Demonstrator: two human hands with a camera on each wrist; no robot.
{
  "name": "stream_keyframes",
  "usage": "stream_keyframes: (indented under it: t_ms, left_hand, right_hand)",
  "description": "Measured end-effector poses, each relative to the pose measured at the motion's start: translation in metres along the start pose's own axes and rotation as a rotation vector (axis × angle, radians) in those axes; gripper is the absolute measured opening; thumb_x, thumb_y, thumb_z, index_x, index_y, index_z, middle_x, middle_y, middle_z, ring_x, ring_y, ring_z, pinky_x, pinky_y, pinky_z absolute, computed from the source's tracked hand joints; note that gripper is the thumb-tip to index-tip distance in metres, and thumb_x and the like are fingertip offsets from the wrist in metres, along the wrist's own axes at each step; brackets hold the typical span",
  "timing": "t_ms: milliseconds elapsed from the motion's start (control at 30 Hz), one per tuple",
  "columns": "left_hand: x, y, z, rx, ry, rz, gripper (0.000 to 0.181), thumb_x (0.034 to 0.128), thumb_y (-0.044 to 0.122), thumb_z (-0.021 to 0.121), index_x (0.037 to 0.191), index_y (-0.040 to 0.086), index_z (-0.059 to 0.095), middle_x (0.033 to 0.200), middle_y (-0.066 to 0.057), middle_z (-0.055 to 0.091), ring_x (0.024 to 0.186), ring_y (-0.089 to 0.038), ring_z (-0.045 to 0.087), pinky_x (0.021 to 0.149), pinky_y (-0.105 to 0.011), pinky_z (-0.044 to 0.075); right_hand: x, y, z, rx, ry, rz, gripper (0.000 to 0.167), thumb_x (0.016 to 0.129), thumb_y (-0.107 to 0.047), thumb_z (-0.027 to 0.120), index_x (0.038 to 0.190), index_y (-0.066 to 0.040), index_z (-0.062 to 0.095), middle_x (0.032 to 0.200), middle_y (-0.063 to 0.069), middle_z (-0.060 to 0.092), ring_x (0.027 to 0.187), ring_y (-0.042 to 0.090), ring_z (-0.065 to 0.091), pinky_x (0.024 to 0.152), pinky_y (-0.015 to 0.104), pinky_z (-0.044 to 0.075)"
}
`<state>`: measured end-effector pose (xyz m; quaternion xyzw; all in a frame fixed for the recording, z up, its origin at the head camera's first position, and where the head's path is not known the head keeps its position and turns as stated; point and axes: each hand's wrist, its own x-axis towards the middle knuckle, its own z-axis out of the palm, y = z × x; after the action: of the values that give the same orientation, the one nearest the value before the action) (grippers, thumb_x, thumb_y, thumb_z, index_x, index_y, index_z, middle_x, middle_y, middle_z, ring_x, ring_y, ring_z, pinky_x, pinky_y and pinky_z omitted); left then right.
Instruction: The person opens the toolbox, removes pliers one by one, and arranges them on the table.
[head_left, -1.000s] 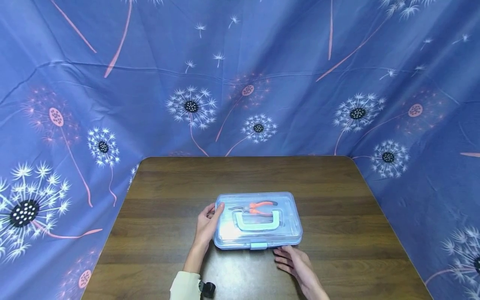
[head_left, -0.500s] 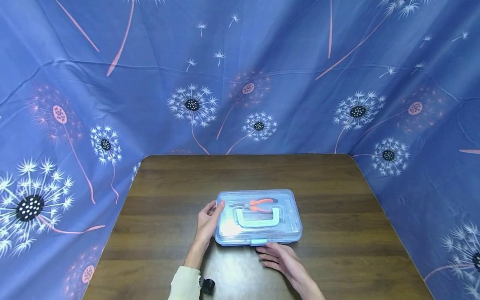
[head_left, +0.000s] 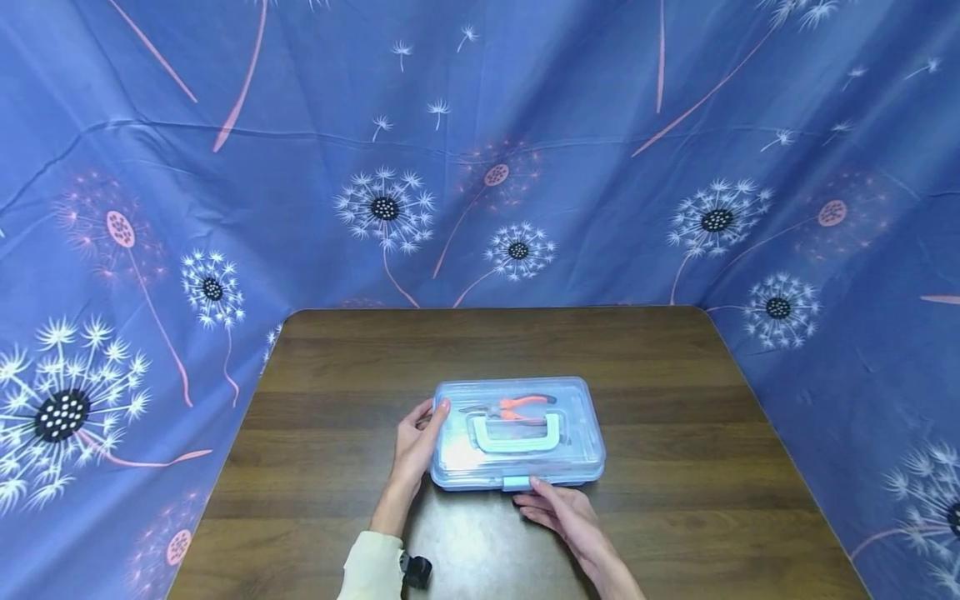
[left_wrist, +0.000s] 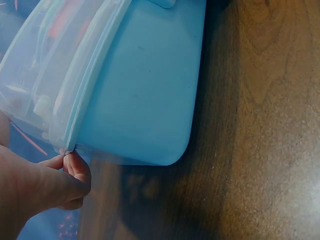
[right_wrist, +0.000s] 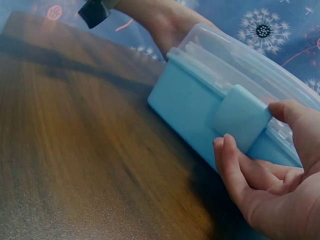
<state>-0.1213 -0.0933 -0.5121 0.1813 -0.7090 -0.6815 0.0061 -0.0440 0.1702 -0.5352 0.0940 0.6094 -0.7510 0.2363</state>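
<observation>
A light-blue toolbox point(head_left: 461, 467) with a clear lid lies on the table, its lid down. Orange-handled pliers point(head_left: 527, 402) show through the lid, behind the light-blue carrying handle point(head_left: 517, 447). My left hand point(head_left: 412, 454) holds the box's left end, thumb on top; in the left wrist view its fingertips point(left_wrist: 77, 167) pinch the lid's rim. At the front, my right hand point(head_left: 570, 518) is at the latch point(right_wrist: 242, 117). Its thumb point(right_wrist: 285, 111) touches the latch's upper corner, with the curled fingers by the lower edge. The latch lies against the box front.
The brown wood-grain table point(head_left: 660, 400) extends around the box. Blue fabric point(head_left: 600, 167) with a dandelion print hangs behind it and at both sides. A black device point(head_left: 416, 572) sits on the left wrist.
My right hand has moved left along the box front to the latch, and its thumb has come up onto the latch. The left hand keeps its hold on the box.
</observation>
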Motion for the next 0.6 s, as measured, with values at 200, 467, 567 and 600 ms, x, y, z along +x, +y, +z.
stream_keyframes:
  t_ms: [200, 467, 567, 600]
  left_hand:
    - [-0.003, 0.001, 0.002, -0.007, -0.021, 0.019, 0.074, 0.0947, 0.047, 0.072, 0.144, -0.006, 0.053, 0.131, -0.018, 0.060, 0.102, -0.021, 0.058, 0.079, -0.024, 0.049]
    - [-0.002, 0.003, -0.001, 0.006, 0.005, 0.018, 0.072, 0.0944, 0.046, 0.073, 0.143, -0.004, 0.055, 0.131, -0.018, 0.061, 0.101, -0.021, 0.057, 0.078, -0.023, 0.048]
    - [-0.001, 0.003, -0.002, 0.006, -0.002, 0.009, 0.073, 0.0940, 0.047, 0.073, 0.144, -0.004, 0.055, 0.131, -0.017, 0.061, 0.101, -0.021, 0.057, 0.079, -0.023, 0.048]
    - [-0.001, 0.002, -0.001, 0.009, -0.007, 0.006, 0.075, 0.0937, 0.048, 0.073, 0.144, -0.004, 0.054, 0.131, -0.017, 0.061, 0.102, -0.021, 0.058, 0.079, -0.024, 0.048]
  right_hand:
    - [-0.002, -0.003, 0.001, -0.061, 0.070, 0.012, 0.054, 0.104, -0.033, 0.061, 0.121, 0.018, 0.062, 0.106, 0.026, 0.074, 0.092, 0.023, 0.075, 0.084, 0.029, 0.059]
    - [-0.006, -0.011, 0.004, -0.150, 0.079, 0.052, 0.057, 0.101, -0.041, 0.065, 0.116, 0.015, 0.067, 0.098, 0.022, 0.076, 0.086, 0.024, 0.076, 0.076, 0.029, 0.060]
    - [-0.007, -0.012, 0.002, -0.161, 0.027, 0.033, 0.050, 0.103, -0.036, 0.063, 0.116, 0.013, 0.069, 0.103, 0.022, 0.076, 0.088, 0.023, 0.075, 0.079, 0.030, 0.060]
    - [-0.007, -0.012, 0.000, -0.160, 0.005, 0.025, 0.047, 0.104, -0.032, 0.061, 0.116, 0.012, 0.068, 0.105, 0.022, 0.075, 0.090, 0.022, 0.074, 0.080, 0.030, 0.060]
